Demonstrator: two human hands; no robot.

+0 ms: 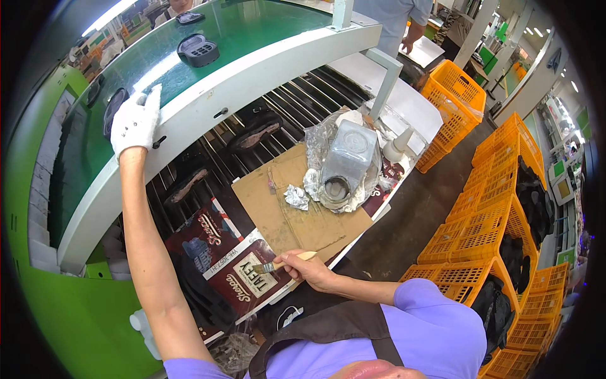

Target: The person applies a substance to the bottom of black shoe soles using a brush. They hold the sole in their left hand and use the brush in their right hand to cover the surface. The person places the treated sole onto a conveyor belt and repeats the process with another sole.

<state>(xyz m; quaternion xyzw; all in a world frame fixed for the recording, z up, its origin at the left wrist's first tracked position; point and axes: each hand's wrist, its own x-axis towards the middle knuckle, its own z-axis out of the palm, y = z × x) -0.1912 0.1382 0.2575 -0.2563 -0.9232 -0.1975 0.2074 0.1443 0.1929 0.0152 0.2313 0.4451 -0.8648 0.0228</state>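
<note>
My left hand (136, 121), in a white glove, reaches over the frame rail onto the green conveyor belt. Its fingers are stretched out with the thumb apart, right beside a dark shoe sole (113, 108); whether they touch it I cannot tell. My bare right hand (304, 268) is closed round the pale wooden handle of a flat paintbrush (270, 267). Its bristles point left over a dark red printed cardboard panel (252, 281). Just beyond lies brown cardboard (297, 221), bearing a cut-open translucent plastic jug (348, 155) wrapped in crumpled plastic film.
Another dark sole (198, 50) rides farther along the belt. Below the rail, dark shoe uppers (255, 129) rest on a rack of metal rods (297, 101). A white squeeze bottle (398, 145) stands right of the jug. Orange crates (470, 234) line the right side; a person (391, 25) stands beyond.
</note>
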